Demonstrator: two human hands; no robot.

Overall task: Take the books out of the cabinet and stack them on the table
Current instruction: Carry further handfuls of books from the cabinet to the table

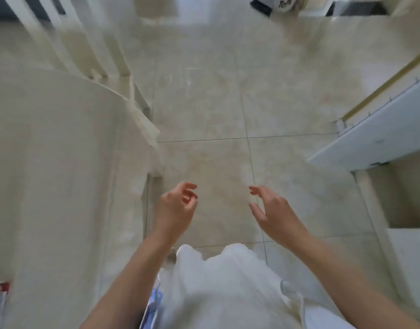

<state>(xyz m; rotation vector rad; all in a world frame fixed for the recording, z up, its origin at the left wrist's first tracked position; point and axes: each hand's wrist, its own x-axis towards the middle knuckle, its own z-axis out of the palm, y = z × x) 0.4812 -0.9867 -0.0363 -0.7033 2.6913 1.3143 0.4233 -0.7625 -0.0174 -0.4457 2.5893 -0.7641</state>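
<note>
Books are nowhere I can pick out in this blurred head view. My left hand (174, 205) and right hand (267, 207) hang over the tiled floor (204, 103), both loosely curled, holding nothing. The table (62, 162) lies to my left, nearer the left hand; the open white cabinet door (375, 129) lies to my right, nearer the right hand. I judge the books lie that way.

Beige tiled floor (204, 103), white chair legs (102, 51) upper left, dark printed bag (273, 4) at top
</note>
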